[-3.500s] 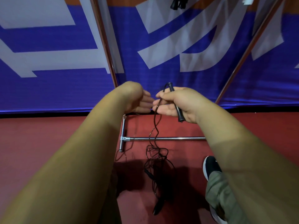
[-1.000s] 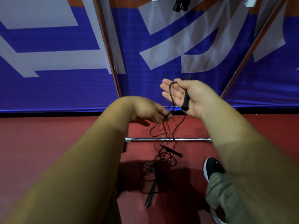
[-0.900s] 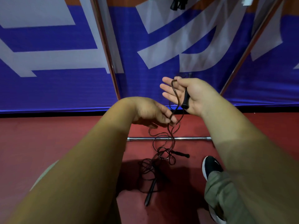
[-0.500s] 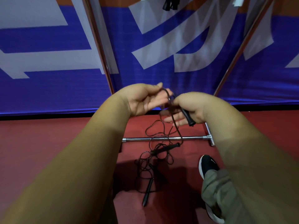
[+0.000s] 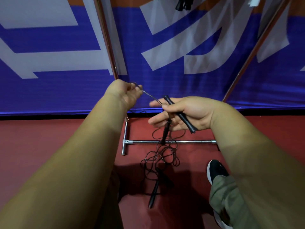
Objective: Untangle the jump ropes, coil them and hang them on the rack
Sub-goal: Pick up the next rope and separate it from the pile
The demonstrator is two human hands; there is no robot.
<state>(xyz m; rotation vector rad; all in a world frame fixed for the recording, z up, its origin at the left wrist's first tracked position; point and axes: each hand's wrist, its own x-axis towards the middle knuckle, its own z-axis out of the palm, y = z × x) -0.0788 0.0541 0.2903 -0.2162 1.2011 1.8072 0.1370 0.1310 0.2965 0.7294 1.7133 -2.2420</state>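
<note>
Pinching a thin black cord [image 5: 149, 96] between thumb and fingertips, the left hand [image 5: 126, 94] is raised before a blue banner [image 5: 49, 90] with white shapes, just right of the rack's left chrome upright [image 5: 107, 40]. The cord runs taut, down and rightward, to the right hand [image 5: 189, 113], which lies palm-up. Its thumb clamps a black jump-rope handle [image 5: 180, 115] across the palm; the other fingers extend loosely beneath it. A second dark handle [image 5: 165, 132], blurred, hangs below those fingers. From there thin cords drop in a tangle [image 5: 162, 156], passing in front of the rack's horizontal base bar [image 5: 194, 142] and spreading onto the red floor [image 5: 41, 146]. The base bar meets a short cross foot [image 5: 125, 142] at its left end. A third handle [image 5: 154, 192] lies on the floor at the near end of the tangle. Right of it stand a black shoe [image 5: 216, 169] and an olive trouser leg [image 5: 226, 195]. The rack's right upright [image 5: 257, 47] slants up at far right. Black handles [image 5: 183, 4] hang at the top edge, between the two uprights
</note>
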